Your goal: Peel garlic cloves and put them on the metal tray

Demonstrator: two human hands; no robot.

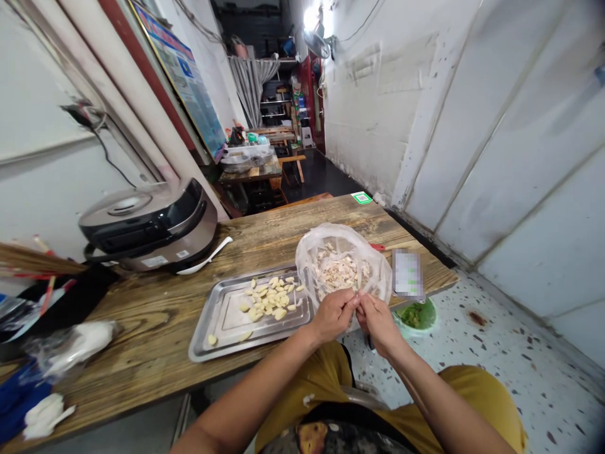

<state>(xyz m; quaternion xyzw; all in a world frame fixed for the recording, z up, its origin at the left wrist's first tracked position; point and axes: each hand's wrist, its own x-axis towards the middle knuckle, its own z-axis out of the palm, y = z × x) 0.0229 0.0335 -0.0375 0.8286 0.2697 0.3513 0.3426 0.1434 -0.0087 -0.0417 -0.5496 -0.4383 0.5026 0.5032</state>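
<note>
1. Where the two hands meet, just below the middle of the frame, the left hand (333, 313) and the right hand (377, 318) are drawn together at their fingertips, right at the near edge of the plastic bag (343, 265).
2. Both hands have their fingers curled in tight and pinched on something very small between them; it is too small and too hidden to say what it is.
3. The plastic bag sits open at the center of the frame on the wooden table (155, 321), with a heap of pale papery skins and cloves inside it.
4. Just left of the bag lies a metal tray (227, 321), and a loose cluster of peeled garlic cloves (269, 299) rests in its upper right part, with a couple of stray cloves near its lower edge.
5. At the left of the frame, further back on the table, stands a rice cooker (151, 224) with a white spoon (208, 257) lying beside it.
6. Below the table edge at the right of the hands, a green bowl (418, 315) sits on the speckled floor.
7. A blurred-out rectangular patch lies near the table's right corner, above the green bowl.
8. Along the lower left edge of the frame are crumpled clear plastic and white items on the table, and a bundle of thin sticks reaches in from the left.
9. The person's mustard-colored trousers fill the bottom of the frame beneath the forearms.
</note>
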